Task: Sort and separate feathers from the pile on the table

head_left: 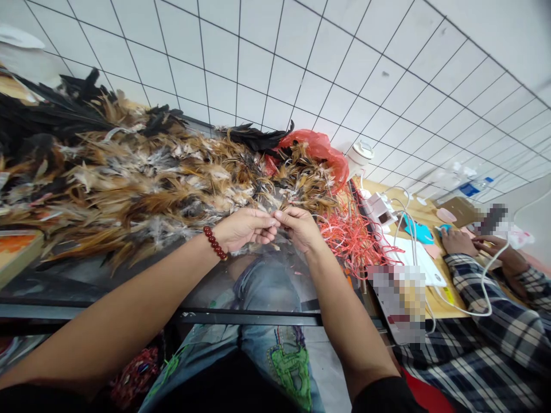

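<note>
My left hand [246,229], with a bead bracelet [215,243] at its wrist, is closed in a pinch. Its fingertips meet those of my right hand [300,228], which is also pinched shut. What lies between the fingertips is too small to make out. Both hands are at the near edge of a long heap of brown and white feathers [167,183]. Black feathers [55,117] lie at its far left. A red plastic bag [321,150] bunches behind more brown feathers on the right. Beneath my forearms is a dark glass tabletop [159,287].
Tangled red strands [348,241] lie right of my right hand. Further right, a wooden table [451,289] bears a white power strip [379,209], cables and a bottle [477,187]. A co-worker in plaid sleeves [486,304] sits there. A tiled wall [267,69] bounds the back.
</note>
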Motion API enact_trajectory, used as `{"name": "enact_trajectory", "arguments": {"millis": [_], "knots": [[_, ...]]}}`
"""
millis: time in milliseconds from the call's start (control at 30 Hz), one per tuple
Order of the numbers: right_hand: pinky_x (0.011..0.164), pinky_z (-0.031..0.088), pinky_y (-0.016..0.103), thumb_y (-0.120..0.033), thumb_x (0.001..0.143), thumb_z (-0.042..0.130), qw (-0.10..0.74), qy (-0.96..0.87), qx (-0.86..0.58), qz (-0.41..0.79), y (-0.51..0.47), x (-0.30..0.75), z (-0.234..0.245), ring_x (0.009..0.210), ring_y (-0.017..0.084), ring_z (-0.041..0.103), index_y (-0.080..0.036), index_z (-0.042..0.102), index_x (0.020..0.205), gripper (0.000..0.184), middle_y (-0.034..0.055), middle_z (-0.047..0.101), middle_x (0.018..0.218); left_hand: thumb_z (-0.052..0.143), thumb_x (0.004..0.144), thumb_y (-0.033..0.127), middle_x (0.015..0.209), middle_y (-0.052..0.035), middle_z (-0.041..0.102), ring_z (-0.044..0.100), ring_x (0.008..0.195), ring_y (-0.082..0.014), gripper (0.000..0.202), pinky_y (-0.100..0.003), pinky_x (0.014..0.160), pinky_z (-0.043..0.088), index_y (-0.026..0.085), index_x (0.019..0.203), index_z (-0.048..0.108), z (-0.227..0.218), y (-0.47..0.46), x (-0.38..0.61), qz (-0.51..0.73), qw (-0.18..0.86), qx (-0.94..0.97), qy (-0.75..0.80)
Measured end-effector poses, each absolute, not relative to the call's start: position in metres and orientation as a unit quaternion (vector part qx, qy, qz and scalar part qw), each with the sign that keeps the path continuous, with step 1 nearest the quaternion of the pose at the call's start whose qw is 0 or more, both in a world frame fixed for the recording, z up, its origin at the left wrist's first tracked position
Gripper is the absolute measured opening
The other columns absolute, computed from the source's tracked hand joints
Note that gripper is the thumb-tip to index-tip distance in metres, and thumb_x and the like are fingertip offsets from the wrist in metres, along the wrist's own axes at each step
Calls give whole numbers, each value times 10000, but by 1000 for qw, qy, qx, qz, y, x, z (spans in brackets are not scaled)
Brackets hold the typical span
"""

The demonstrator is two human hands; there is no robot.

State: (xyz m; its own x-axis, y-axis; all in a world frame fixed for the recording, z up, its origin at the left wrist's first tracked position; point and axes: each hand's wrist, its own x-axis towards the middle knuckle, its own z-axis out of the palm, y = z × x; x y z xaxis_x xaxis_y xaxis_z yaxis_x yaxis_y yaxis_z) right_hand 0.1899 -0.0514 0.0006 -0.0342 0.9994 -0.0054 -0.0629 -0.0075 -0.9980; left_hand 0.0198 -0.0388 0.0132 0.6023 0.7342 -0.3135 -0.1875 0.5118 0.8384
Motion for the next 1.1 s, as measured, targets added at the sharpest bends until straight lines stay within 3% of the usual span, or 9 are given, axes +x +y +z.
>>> {"name": "enact_trajectory", "arguments": {"millis": [133,233,533,600,767,867,967,1033,1100], "knots": [[719,439,293,-372,710,707,533,-554,-588,252,-43,215,-3,717,150,552,-201,720,766,180,24,660,778,690,772,110,700,-99,689,643,591,-123,44,-202,558,532,85,743,712,15,-36,20,352,799,359,330],[786,446,309,-302,758,654,431,-614,-652,109,-42,230,-3,803,177,584,-213,738,781,125,47,679,859,656,786,90,784,-109,713,680,707,-145,55,-245,688,565,92,762,705,18,-34,20,406,788,300,352],[644,382,284,-289,758,661,149,-686,-701,127,-53,210,-2,690,177,584,-207,709,704,110,48,673,732,615,816,64,749,-73,705,664,694,-123,99,-243,706,555,95,753,685,20,-32,21,451,780,234,365],[660,386,285,-242,789,605,155,-696,-690,125,-52,208,-3,714,180,585,-195,694,713,126,61,673,763,614,817,63,754,-77,708,670,699,-127,97,-252,717,557,93,757,684,20,-32,21,447,785,226,364],[731,412,294,-232,854,496,265,-687,-664,129,-49,209,-2,777,182,570,-177,649,835,164,56,653,828,654,791,68,749,-70,710,673,689,-126,59,-257,722,563,106,753,677,18,-32,20,447,784,212,375],[708,413,299,-245,854,505,264,-671,-677,148,-51,213,2,734,181,558,-192,636,834,143,35,629,776,658,792,75,755,-75,713,678,697,-129,50,-254,725,565,106,758,679,17,-31,20,445,785,207,378],[791,416,344,-164,793,546,262,-660,-702,59,-53,217,4,870,221,571,-192,662,866,140,90,635,953,640,805,76,767,-84,718,683,723,-134,70,-256,743,565,105,757,682,16,-30,20,437,791,204,377],[837,416,355,-175,796,553,313,-664,-677,49,-53,216,2,921,226,565,-201,679,893,161,98,632,1017,626,815,81,782,-90,720,683,745,-139,87,-263,761,562,103,755,685,16,-30,20,431,793,208,376],[798,434,331,-277,817,578,391,-660,-627,134,-51,209,-1,841,198,563,-210,686,847,130,67,645,920,624,818,85,799,-88,720,678,759,-139,93,-268,777,554,106,757,691,16,-31,21,431,790,219,377]]}}
